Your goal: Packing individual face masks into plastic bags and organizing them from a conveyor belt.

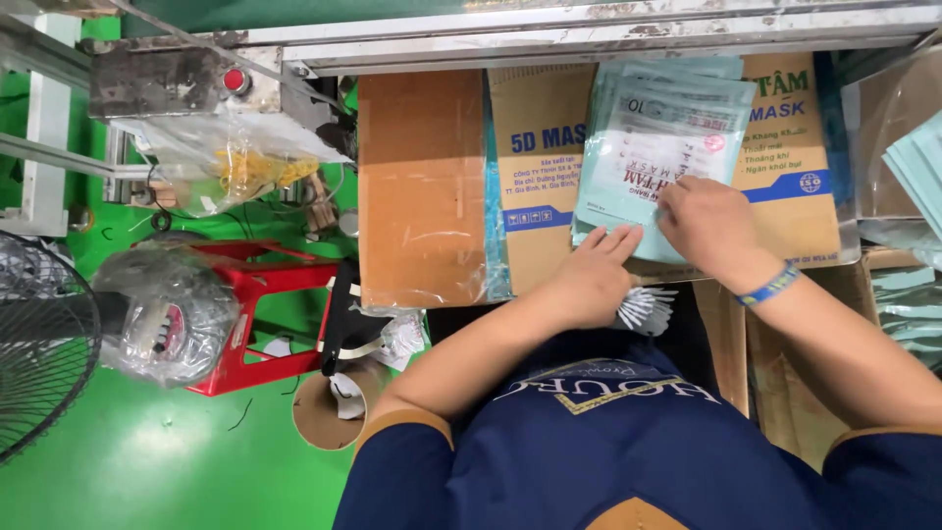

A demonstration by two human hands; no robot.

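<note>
The pouches (653,147), pale green and slippery-looking, lie in a loose fanned stack on a flattened carton (535,167) on the bench. The right hand (708,231) presses its fingertips on the near edge of the top pouch, fingers curled narrow, pinching or sliding it; I cannot tell which. The left hand (589,280) rests at the stack's near corner, fingers stretched flat, and seems to hold a bundle of white masks (643,309) under the palm, though that is half hidden. I would say the stack could skid apart or slide off the carton if the top pouch is dragged rather than lifted. The masks could slip loose as well. A clear bag (231,157) by the machine holds something yellow. A cardboard tube (329,412) on the floor holds paper scraps
</note>
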